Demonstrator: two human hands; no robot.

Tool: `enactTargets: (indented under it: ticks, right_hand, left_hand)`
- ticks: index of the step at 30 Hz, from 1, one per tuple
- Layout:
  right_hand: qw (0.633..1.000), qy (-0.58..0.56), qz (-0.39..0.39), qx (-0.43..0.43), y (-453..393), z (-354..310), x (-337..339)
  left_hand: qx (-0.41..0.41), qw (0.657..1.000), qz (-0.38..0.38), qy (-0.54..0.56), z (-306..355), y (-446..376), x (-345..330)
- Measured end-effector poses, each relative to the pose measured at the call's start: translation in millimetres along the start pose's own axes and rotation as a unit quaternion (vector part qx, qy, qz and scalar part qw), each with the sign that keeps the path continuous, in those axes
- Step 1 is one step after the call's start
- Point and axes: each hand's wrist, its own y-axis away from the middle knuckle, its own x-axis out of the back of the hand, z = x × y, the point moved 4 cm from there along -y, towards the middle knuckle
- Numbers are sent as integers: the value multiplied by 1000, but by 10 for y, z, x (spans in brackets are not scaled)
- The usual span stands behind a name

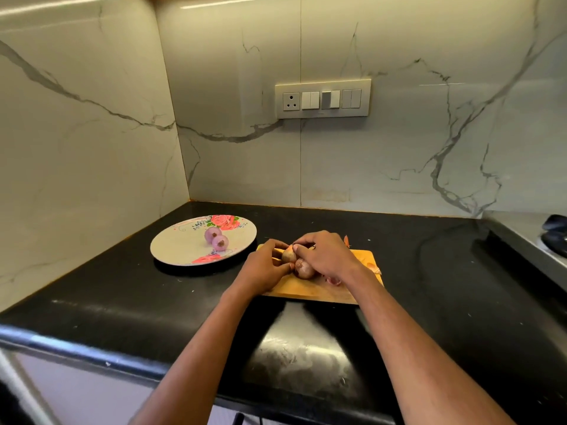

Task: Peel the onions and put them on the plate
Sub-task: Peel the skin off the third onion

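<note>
1. Across the black countertop [122, 289], in a corner of marble-look wall, we see our workspace; a switch panel [322, 99] sits on the back wall.
2. Left of centre lies a floral plate [171, 250]. It holds two peeled onions [216, 238], purple and touching each other, near the plate's middle.
3. Just right of the plate sits a wooden cutting board [310, 289], both our hands meeting above it.
4. Our left hand [264, 269] curls its fingers around an unpeeled onion [288, 255], holding it over the board's left end.
5. Our right hand [328, 256] pinches thumb and forefinger at the top of that same onion, apparently gripping its dry skin.
6. A second unpeeled onion [304, 269] rests on the board, just beside the held one and partly under the right hand.
7. Loose skin scraps [375, 267] lie at the board's right edge.
8. We judge the third onion's peeling is under way; next, the skin must be pulled free, then the onion carried left to the plate.
</note>
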Motion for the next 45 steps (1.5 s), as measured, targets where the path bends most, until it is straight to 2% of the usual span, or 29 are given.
enactTargets:
  ticks: [4,7,9,13,18,20,22,24,27,32,38,42,45]
  right_hand:
    - [999,-35,5,10,-18,36,20]
    - [990,-134,33,30,-67,56,104]
    - [968,-245,52,29,-96,89,187]
    - [888,-451,89,-13,-122,203,325]
    - [849,-498,174,-36,-126,329,414]
    - [857,-476,196,-31,-143,379,418]
    - [887,-412,210,-11,-186,415,387]
    - [914,-354,200,19,-214,397,342]
    - [934,-293,192,72,-212,301,318]
    - [945,-149,273,105,-193,256,296]
    - [932,20,342,120,-95,190,360]
    - [955,19,292,58,-119,177,326]
    - [969,-101,223,-18,-181,248,297]
  left_hand:
    - [-25,999,24,30,17,-21,22]
    - [-61,993,44,94,86,-23,112]
    - [-80,980,42,180,172,-37,189]
    - [-97,939,29,328,414,-182,210]
    - [-73,907,-11,414,609,-406,-47]
    - [-71,901,-6,428,611,-434,-134]
    - [-62,901,4,429,576,-450,-202]
    - [-51,903,12,427,521,-440,-209]
    - [-48,907,11,419,426,-454,-137]
    - [-30,903,0,428,354,-463,-137]
    - [-66,924,23,375,413,-435,-128]
    - [-99,943,36,316,423,-410,-106]
    - [-121,945,32,301,448,-397,-86]
